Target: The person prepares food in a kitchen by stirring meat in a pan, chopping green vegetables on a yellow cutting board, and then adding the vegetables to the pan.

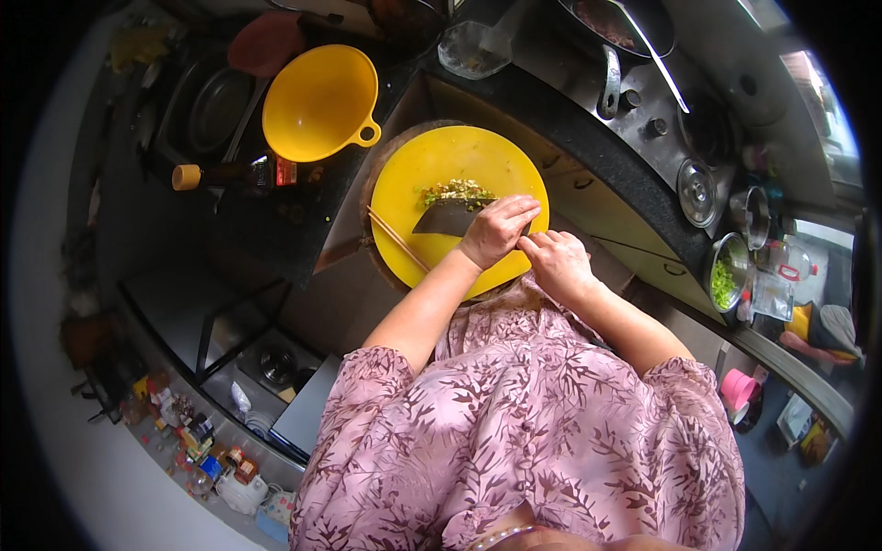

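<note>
A round yellow cutting board (455,155) lies before me. On it, a dark, broad-bladed cleaver (444,219) lies beside a small heap of chopped green and pale food (458,191). My left hand (496,227) lies over the handle end of the blade, its fingers stretched to the right; its thumb and underside are hidden. My right hand (557,262) is closed at the cleaver's handle end, which it hides. Wooden chopsticks (396,237) lie on the board's left part, near my left forearm.
A yellow bowl (317,103) and a dark bottle (238,173) stand on the left counter. A pan (613,31) with brownish food is on the stove, with a utensil across it. A steel bowl (741,251) holds chopped greens (723,282). A clear container (475,49) sits at the corner.
</note>
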